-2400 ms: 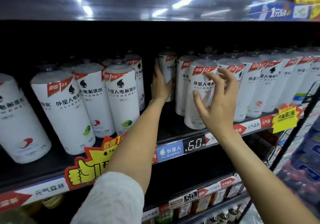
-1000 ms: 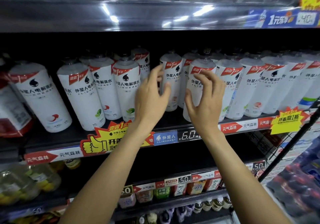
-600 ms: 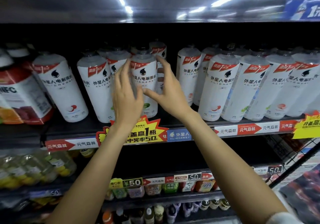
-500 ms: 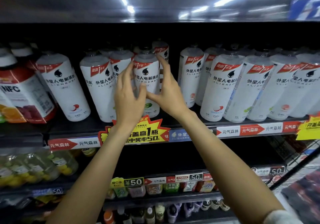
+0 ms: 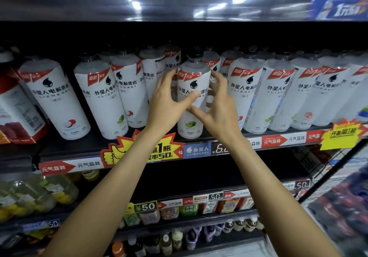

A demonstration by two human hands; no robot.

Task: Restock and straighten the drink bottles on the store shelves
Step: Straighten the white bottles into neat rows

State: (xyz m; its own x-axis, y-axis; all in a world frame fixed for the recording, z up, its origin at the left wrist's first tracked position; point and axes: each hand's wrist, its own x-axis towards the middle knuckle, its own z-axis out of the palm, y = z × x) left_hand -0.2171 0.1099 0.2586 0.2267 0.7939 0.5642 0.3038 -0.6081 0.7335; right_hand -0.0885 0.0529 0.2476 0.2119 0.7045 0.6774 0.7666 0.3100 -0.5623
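A row of white-labelled drink bottles with black caps stands along the dark shelf [image 5: 93, 147]. One bottle with a green lime mark [image 5: 194, 81] stands upright near the shelf's front, in the middle. My left hand [image 5: 166, 103] wraps its left side, thumb across the label. My right hand [image 5: 216, 107] cups its right side, fingers behind it. To its left stand three more front bottles [image 5: 101, 99]; to its right a tight row of bottles [image 5: 245, 93] runs to the frame edge.
A red-labelled juice bottle [image 5: 14, 109] sits at far left. Yellow promo tags [image 5: 139, 151] and price strips hang off the shelf edge. Lower shelves [image 5: 191, 207] hold small bottles. The shelf above [image 5: 179, 1] overhangs closely. A black wire rack [image 5: 328, 169] is at right.
Both hands moved from the bottles on the right to the lime-marked bottle in the middle and closed around it; the view shifted left along the shelf.
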